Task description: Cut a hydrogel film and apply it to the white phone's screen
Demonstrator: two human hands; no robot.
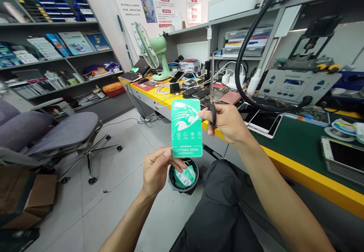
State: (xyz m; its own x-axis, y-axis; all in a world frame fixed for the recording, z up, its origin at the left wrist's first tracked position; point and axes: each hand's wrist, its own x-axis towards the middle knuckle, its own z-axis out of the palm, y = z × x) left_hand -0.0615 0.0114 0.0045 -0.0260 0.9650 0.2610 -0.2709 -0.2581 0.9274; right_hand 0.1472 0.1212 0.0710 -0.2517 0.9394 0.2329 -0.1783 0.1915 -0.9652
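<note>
Hands are working at the centre of the view: the left hand (160, 172) is pinching the lower edge of a green hydrogel cutting sheet (187, 128) between thumb and fingers, while the right hand (226, 123) is closing around a pair of black-handled scissors (212, 114), its fingertips (201, 114) reaching the sheet's upper right edge.

A long workbench surface (295, 149) with a green mat and yellow edge is stretching along the right side, carrying phones, cables and a repair station (298, 85). Shelves (59, 58) are lining the left wall, holding booklets and boxes. A grey office chair (62, 130) is standing on the tiled floor (113, 206) at left. The person's dark trousers (218, 206) are filling the lower centre.

The sheet is standing upright in the air, printed "CUTTING SKIN HYDROGEL", just above a small black bin (182, 186) and between the two hands. Green-and-white packets (184, 177) are lying inside that bin, directly below the left hand. The scissors' closed blades are pointing upward, just right of the sheet and clear of it.
</note>
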